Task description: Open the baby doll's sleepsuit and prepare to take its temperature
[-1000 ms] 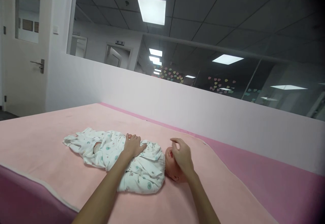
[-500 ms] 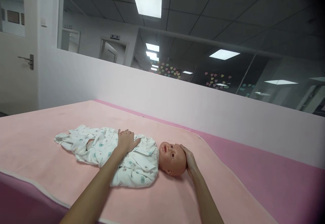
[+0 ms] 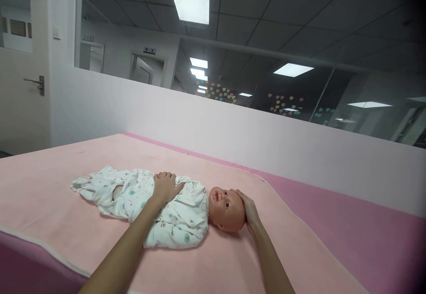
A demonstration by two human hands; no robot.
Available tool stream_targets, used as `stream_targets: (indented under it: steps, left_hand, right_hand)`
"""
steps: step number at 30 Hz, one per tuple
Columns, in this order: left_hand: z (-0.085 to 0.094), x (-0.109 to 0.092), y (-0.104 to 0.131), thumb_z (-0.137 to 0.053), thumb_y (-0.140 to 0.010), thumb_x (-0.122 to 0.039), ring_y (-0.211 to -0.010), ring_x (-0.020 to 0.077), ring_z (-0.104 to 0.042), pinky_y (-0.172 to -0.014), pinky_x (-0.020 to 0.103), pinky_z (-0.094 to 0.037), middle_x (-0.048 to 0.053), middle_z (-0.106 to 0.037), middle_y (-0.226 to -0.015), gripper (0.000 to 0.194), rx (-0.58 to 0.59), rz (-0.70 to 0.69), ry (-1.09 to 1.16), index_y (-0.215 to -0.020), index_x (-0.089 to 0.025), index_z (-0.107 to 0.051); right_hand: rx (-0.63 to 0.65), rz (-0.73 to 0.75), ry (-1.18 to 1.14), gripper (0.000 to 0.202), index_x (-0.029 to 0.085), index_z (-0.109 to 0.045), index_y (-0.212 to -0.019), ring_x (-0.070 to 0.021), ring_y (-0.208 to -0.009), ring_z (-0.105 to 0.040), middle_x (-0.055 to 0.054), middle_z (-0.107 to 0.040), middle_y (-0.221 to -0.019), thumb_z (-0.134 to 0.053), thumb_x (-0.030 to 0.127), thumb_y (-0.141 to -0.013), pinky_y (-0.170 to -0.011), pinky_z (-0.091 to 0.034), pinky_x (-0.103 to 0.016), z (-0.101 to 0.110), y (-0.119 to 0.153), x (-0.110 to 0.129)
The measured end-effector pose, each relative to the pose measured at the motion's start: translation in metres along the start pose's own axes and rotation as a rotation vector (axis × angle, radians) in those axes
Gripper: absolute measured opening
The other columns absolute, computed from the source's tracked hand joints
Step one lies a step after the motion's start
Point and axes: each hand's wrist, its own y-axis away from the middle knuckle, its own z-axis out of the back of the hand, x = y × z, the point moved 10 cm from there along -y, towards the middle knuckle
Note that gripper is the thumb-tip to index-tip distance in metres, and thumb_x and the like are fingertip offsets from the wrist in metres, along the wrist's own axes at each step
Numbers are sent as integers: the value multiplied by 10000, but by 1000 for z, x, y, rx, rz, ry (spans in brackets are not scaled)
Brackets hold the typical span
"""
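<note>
A baby doll [image 3: 227,212] lies on its back, its bald head to the right and its mouth slightly open. It wears a white outfit [image 3: 181,232] printed with small teal and brown motifs, with the legs pointing left. My left hand [image 3: 165,188] rests flat across the doll's middle, thumb apart from the fingers. A bit of the doll's hand shows by my left fingertips. Against the crown of the head lies my right hand [image 3: 249,209], its fingers stretched along the far side and its palm partly hidden.
The doll lies on a pale pink mat [image 3: 226,267] with a white-edged border, over a darker pink surface [image 3: 333,209]. A low white wall [image 3: 233,134] with a window above runs along the back. At the far left stands a door [image 3: 20,103] with a metal handle.
The view has shifted very slightly. Both hands keep their places on the doll, and the doll lies as before.
</note>
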Motion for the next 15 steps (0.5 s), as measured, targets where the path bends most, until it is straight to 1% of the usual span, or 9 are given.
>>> stream_targets:
  steps: [3, 8, 15]
  left_hand:
    - [-1, 1, 0, -301, -789, -526, -1018, 248, -438, -905, 457, -232, 110, -572, -993, 452, -10, -5, 11, -840, -161, -563]
    - [-1, 1, -1, -306, -791, -521, -1014, 247, -435, -898, 452, -232, 107, -572, -988, 445, -29, -16, 12, -843, -162, -565]
    - [0, 0, 0, -310, -796, -507, -1024, 245, -425, -905, 448, -230, 112, -568, -1004, 432, -6, -5, 6, -870, -165, -562]
  right_hand:
    - [-3, 10, 3, 442, 116, -647, -905, -214, -973, -560, -51, -637, -993, -633, 454, -619, -826, -449, -273, 0, 1, 2]
    - [-3, -6, -12, 456, 113, -651, -902, -216, -935, -578, -57, -646, -966, -630, 464, -613, -812, -459, -280, -1, 1, 0]
    - [-27, -30, 0, 440, 123, -654, -889, -211, -919, -587, -48, -652, -950, -619, 463, -613, -799, -469, -278, 0, 2, 0]
